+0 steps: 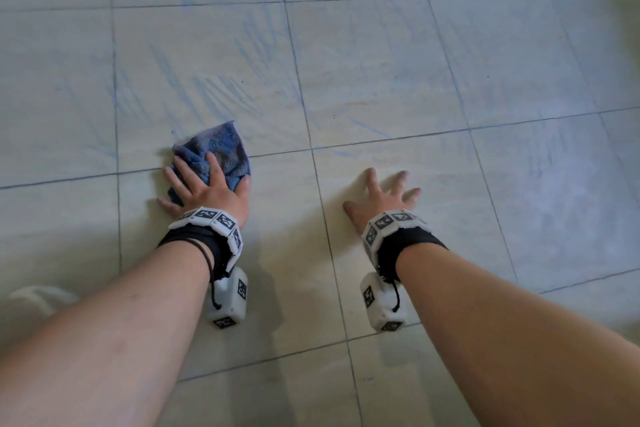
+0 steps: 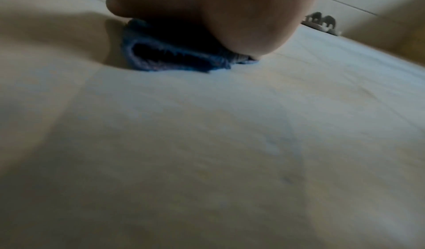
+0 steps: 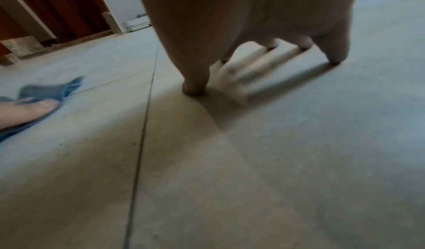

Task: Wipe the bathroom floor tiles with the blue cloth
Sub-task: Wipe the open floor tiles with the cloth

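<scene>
The crumpled blue cloth [image 1: 221, 146] lies on the pale floor tiles [image 1: 381, 80], across a grout line. My left hand [image 1: 201, 184] presses flat on its near half with fingers spread and straight. In the left wrist view the palm [image 2: 218, 16] bears down on the bunched cloth [image 2: 161, 56]. My right hand [image 1: 384, 194] is planted on the bare tile to the right, fingers splayed, holding nothing; its fingertips [image 3: 194, 89] touch the floor. The right wrist view also catches the cloth [image 3: 46, 89] under my left thumb [image 3: 30, 111]. Faint blue streaks mark the tiles beyond the cloth.
A pair of slippers [image 2: 322, 22] stands on the floor far ahead of my left hand. A dark wooden door frame [image 3: 57, 7] and a white unit [image 3: 135, 24] rise at the floor's far left edge. Something white [image 1: 38, 295] sits by my left forearm.
</scene>
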### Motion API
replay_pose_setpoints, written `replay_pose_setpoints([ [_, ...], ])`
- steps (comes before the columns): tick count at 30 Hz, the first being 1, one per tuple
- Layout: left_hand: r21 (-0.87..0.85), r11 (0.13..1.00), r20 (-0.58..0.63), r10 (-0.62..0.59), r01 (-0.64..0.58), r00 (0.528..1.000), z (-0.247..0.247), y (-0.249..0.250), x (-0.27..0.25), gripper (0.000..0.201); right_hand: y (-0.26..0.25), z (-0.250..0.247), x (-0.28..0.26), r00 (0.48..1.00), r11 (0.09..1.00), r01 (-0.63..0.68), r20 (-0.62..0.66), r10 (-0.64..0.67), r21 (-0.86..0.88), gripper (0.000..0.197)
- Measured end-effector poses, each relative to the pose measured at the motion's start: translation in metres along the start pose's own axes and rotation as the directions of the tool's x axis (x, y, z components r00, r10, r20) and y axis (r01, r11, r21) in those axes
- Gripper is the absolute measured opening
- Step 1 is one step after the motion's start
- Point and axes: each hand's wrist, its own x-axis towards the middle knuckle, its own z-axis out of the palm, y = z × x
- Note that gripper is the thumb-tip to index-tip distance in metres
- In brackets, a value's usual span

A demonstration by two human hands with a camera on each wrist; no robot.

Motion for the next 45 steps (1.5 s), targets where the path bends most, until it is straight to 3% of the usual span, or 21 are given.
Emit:
replay_pose_setpoints([
  [5, -0.063, 0.982, -0.009, -0.178, 0.178, 0.984, -0.015, -0.057, 0.015, 0.081, -0.039, 0.010, -0.005, 0.998, 0.998, -0.037, -0.058, 0.040, 0.057, 0.080],
  [11, -0.077, 0.970, 0.009, -0.230, 0.230, 0.973, -0.018, -0.045, 0.023, 0.081, -0.067, 0.017, 0.003, 0.998, 0.998, 0.056, -0.040, -0.055, 0.013, 0.086],
  [17, 0.051, 0.996, 0.055, 0.065, -0.068, 0.996, -0.016, 0.017, 0.024, 0.076, -0.067, 0.015, 0.000, 0.997, 0.998, 0.066, -0.029, -0.066, -0.017, 0.088],
  [24, 0.140, 0.912, 0.167, 0.363, -0.386, 0.917, 0.002, 0.087, -0.003, 0.071, -0.033, 0.010, -0.004, 0.987, 0.984, 0.160, 0.008, -0.160, -0.083, 0.089],
  [29, 0.160, 0.878, 0.154, 0.429, -0.451, 0.890, 0.005, 0.088, -0.008, 0.068, -0.009, 0.015, -0.012, 0.990, 0.985, 0.142, -0.012, -0.143, -0.095, 0.085],
  [32, 0.126, 0.910, 0.123, 0.380, -0.394, 0.917, -0.002, 0.069, 0.001, 0.068, -0.013, 0.013, -0.013, 0.990, 0.987, 0.135, -0.018, -0.137, -0.084, 0.083],
  [37, 0.095, 0.983, 0.076, 0.150, -0.157, 0.986, -0.019, 0.007, 0.020, 0.073, -0.037, 0.016, -0.018, 0.997, 0.997, 0.067, -0.024, -0.068, -0.035, 0.079],
  [42, 0.067, 0.994, 0.027, -0.089, 0.087, 0.996, -0.035, -0.069, 0.037, 0.078, -0.102, 0.038, -0.041, 0.974, 0.973, 0.225, 0.030, -0.224, -0.044, 0.075],
  [45, 0.033, 0.992, 0.011, -0.119, 0.119, 0.993, -0.035, -0.087, 0.044, 0.077, -0.112, 0.049, -0.043, 0.970, 0.968, 0.244, 0.029, -0.242, -0.066, 0.080],
])
